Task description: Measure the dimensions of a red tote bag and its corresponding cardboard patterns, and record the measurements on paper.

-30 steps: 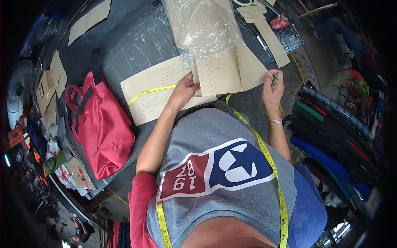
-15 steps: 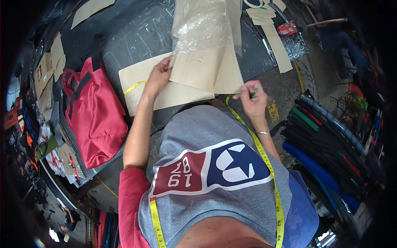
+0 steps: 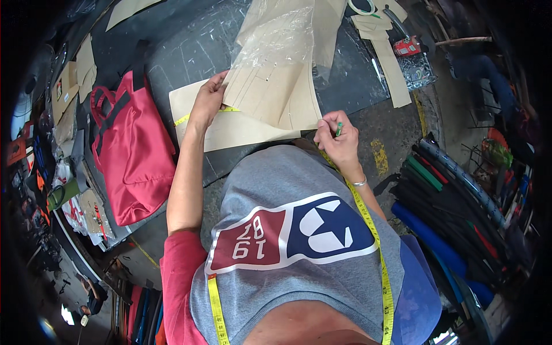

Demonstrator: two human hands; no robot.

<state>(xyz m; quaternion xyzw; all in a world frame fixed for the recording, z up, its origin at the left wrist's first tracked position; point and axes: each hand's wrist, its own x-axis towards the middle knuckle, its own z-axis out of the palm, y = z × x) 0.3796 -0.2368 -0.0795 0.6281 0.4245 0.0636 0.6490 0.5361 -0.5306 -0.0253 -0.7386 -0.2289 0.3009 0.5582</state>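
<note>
A brown paper sheet (image 3: 270, 95), its far part under clear plastic film (image 3: 276, 43), is held by both my hands. My left hand (image 3: 210, 100) is closed at its left edge. With my right hand (image 3: 338, 138) I pinch its near right corner, and a green-ended stick like a pen (image 3: 339, 127) pokes out between those fingers. Beneath lies a paler paper sheet (image 3: 230, 137) on the dark table. A yellow tape measure (image 3: 182, 119) crosses that lower sheet, passing under my left hand and the upper sheet. Another stretch of yellow tape (image 3: 368, 221) hangs over my shirt.
A red fabric bag (image 3: 138, 167) with black straps lies left on the dark table (image 3: 184, 52). Paper strips (image 3: 391, 75), a tape roll (image 3: 361, 6) and a red object (image 3: 406, 46) sit at the far right. Rolls of material (image 3: 437, 195) are stacked to my right.
Both hands have shifted left with the upper sheet, my right hand the most. More of the yellow tape now shows beside my left hand.
</note>
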